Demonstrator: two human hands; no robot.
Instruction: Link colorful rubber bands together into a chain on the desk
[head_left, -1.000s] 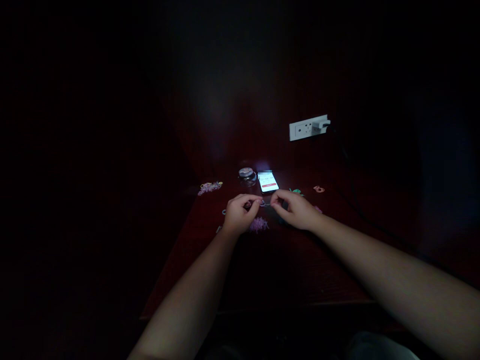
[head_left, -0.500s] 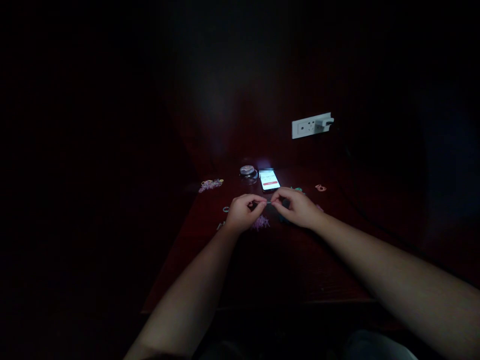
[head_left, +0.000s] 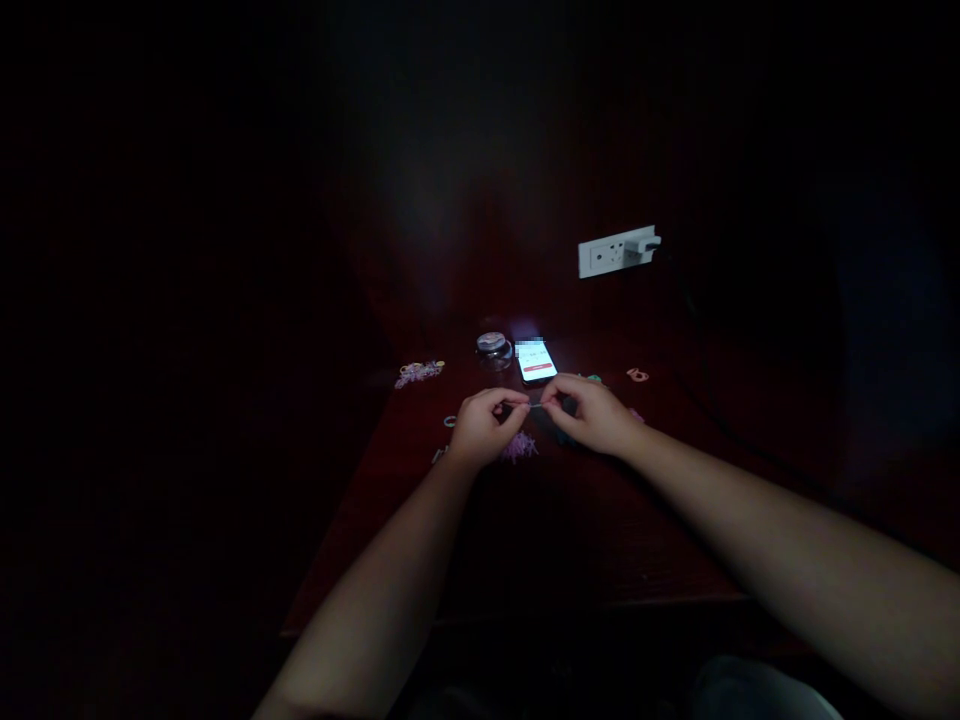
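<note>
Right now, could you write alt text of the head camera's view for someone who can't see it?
In a dark room, the left hand and right hand pinch a thin piece between them over a reddish table, near a purple pile, a lit phone and a jar.

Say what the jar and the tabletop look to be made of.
Jar: clear glass or plastic, seemingly glossy; its body looks see-through.
Tabletop: probably wood or wood-look laminate, dark red, smooth; faint grain-like streaks show.
</note>
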